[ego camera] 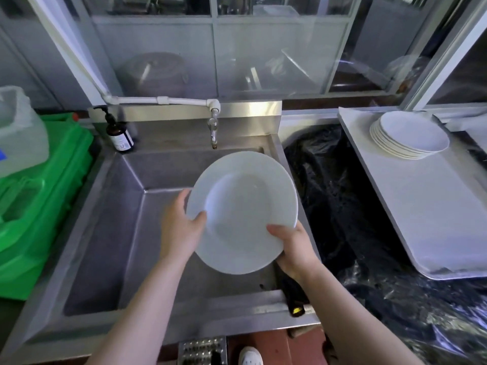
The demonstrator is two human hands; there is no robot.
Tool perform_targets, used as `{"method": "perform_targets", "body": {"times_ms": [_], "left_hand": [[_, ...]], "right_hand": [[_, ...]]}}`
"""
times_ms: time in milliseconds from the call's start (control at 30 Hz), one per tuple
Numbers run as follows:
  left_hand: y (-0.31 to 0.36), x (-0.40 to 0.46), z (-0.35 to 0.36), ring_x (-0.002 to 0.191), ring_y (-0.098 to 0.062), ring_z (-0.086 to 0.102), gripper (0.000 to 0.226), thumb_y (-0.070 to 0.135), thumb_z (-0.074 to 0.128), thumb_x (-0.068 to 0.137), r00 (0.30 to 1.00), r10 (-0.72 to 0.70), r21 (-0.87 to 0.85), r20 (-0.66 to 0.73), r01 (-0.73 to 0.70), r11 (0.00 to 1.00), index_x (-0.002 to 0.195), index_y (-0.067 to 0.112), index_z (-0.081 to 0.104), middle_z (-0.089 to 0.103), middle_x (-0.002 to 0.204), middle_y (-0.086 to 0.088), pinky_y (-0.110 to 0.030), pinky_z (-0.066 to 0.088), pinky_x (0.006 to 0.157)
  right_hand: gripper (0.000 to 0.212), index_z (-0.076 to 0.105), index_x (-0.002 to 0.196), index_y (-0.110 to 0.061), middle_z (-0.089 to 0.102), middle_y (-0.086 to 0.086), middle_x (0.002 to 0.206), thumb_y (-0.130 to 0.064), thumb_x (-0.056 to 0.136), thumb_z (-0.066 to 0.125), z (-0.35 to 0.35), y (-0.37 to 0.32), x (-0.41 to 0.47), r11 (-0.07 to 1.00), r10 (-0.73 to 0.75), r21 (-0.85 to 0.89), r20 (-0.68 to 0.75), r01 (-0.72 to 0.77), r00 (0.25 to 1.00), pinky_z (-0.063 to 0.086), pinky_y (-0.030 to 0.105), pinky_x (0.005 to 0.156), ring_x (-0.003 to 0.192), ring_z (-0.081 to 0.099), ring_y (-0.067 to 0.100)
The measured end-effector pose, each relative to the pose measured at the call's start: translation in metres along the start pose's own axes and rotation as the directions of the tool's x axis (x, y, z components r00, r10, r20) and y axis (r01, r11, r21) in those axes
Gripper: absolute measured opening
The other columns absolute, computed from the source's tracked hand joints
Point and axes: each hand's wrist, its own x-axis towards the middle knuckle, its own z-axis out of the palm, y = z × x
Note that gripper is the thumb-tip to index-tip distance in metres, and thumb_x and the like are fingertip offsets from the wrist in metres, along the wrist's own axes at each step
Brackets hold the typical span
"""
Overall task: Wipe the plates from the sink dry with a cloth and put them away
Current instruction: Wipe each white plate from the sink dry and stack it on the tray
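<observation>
Over sink [110, 227] | plate [242, 212] face-up, tilted | both hands gripping rim

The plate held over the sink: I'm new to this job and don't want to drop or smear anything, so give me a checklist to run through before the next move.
1. Grip on the plate: left hand and right hand both hold its rim. Ok.
2. Plate dry: cannot tell; no drops show, but the picture is soft.
3. Cloth ready: a dark cloth hangs over the sink's front edge, in neither hand. Not ok.
4. Place to put it: a stack of plates stands on the white tray to the right, with bare tray beside it. Ok.
5. Tap off: no stream shows. Ok.
</observation>
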Motion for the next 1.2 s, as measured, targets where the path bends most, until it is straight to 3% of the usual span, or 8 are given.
{"method": "perform_targets", "body": {"times_ms": [133, 300, 567, 733, 867, 1000, 1100, 1200], "left_hand": [[-0.017, -0.003, -0.007, 0.117, -0.024, 0.058, 0.068, 0.025, 0.067, 0.086, 0.868, -0.378, -0.461, 0.322, 0.492, 0.739, 0.147, 0.020, 0.036, 0.047, 0.146, -0.007, -0.039, 0.049, 0.089], [-0.024, -0.027, -0.001, 0.110, -0.031, 0.065, 0.038, 0.033, 0.060, 0.086, 0.766, -0.097, -0.740, 0.636, 0.641, 0.203, 0.122, 0.021, 0.067, 0.066, 0.124, -0.009, -0.048, 0.055, 0.080], [-0.008, -0.039, 0.011, 0.084, -0.030, 0.072, 0.047, 0.003, 0.049, 0.055, 0.835, -0.098, -0.797, 0.542, 0.548, 0.256, 0.087, 0.023, 0.079, 0.074, 0.094, -0.006, -0.047, 0.058, 0.066], [-0.005, -0.043, 0.018, 0.091, -0.030, 0.070, 0.054, 0.003, 0.049, 0.054, 0.852, -0.144, -0.808, 0.504, 0.524, 0.271, 0.102, 0.019, 0.070, 0.074, 0.099, -0.005, -0.045, 0.059, 0.073], [-0.011, -0.045, 0.015, 0.091, -0.024, 0.072, 0.046, 0.003, 0.051, 0.057, 0.845, -0.150, -0.761, 0.513, 0.529, 0.374, 0.087, 0.024, 0.078, 0.074, 0.098, -0.002, -0.038, 0.059, 0.071], [-0.014, -0.046, 0.013, 0.092, -0.022, 0.071, 0.044, 0.003, 0.052, 0.057, 0.826, -0.193, -0.697, 0.529, 0.553, 0.457, 0.086, 0.024, 0.077, 0.074, 0.097, -0.002, -0.039, 0.054, 0.077], [-0.015, -0.046, 0.008, 0.095, -0.026, 0.067, 0.048, 0.003, 0.052, 0.055, 0.805, -0.248, -0.669, 0.539, 0.588, 0.454, 0.097, 0.018, 0.070, 0.074, 0.095, -0.002, -0.039, 0.052, 0.074], [-0.018, -0.046, 0.001, 0.096, -0.026, 0.065, 0.049, 0.004, 0.053, 0.054, 0.789, -0.275, -0.633, 0.550, 0.608, 0.479, 0.100, 0.016, 0.066, 0.074, 0.094, -0.002, -0.039, 0.051, 0.077]], "right_hand": [[0.045, 0.068, 0.109, -0.014, 0.069, 0.019, 0.110, -0.006, 0.066, 0.063, -0.019, -0.014, 0.004, 0.977, 0.103, 0.181, 0.043, -0.109, 0.994, 0.056, 0.049, 0.071, 0.095, 0.068, 0.039], [0.055, 0.058, 0.123, -0.007, 0.066, 0.021, 0.117, -0.011, 0.069, 0.062, -0.032, -0.026, 0.003, 0.935, 0.226, 0.245, 0.149, -0.258, 0.963, 0.053, 0.057, 0.084, 0.103, 0.064, 0.041], [0.056, 0.055, 0.127, -0.002, 0.063, 0.023, 0.120, -0.004, 0.072, 0.064, -0.042, -0.041, 0.007, 0.959, 0.246, 0.094, 0.191, -0.267, 0.950, 0.053, 0.055, 0.087, 0.103, 0.063, 0.040], [0.034, 0.061, 0.123, -0.022, 0.072, 0.004, 0.106, -0.039, 0.093, 0.058, -0.067, -0.033, 0.012, 0.936, 0.139, -0.309, -0.105, -0.166, 0.985, 0.059, 0.039, 0.069, 0.090, 0.069, 0.022], [0.061, 0.051, 0.135, -0.021, 0.061, 0.001, 0.127, -0.063, 0.090, 0.044, -0.093, 0.001, 0.005, 0.508, 0.024, -0.831, -0.249, -0.226, 0.968, 0.046, 0.037, 0.095, 0.116, 0.056, 0.020], [0.081, 0.021, 0.146, -0.039, 0.035, 0.000, 0.147, -0.065, 0.079, 0.059, -0.107, 0.043, -0.011, -0.115, 0.082, -0.943, -0.323, -0.313, 0.943, 0.036, 0.051, 0.103, 0.132, 0.035, 0.032], [0.084, 0.010, 0.147, -0.040, 0.029, 0.001, 0.149, -0.031, 0.084, 0.065, -0.105, 0.055, -0.022, -0.201, 0.009, -0.935, -0.299, -0.291, 0.954, 0.046, 0.046, 0.094, 0.128, 0.033, 0.032], [0.065, 0.025, 0.134, -0.028, 0.047, 0.008, 0.133, -0.006, 0.080, 0.054, -0.097, 0.054, -0.031, -0.021, -0.134, -0.948, -0.312, -0.317, 0.941, 0.047, 0.044, 0.082, 0.114, 0.045, 0.036]]}}
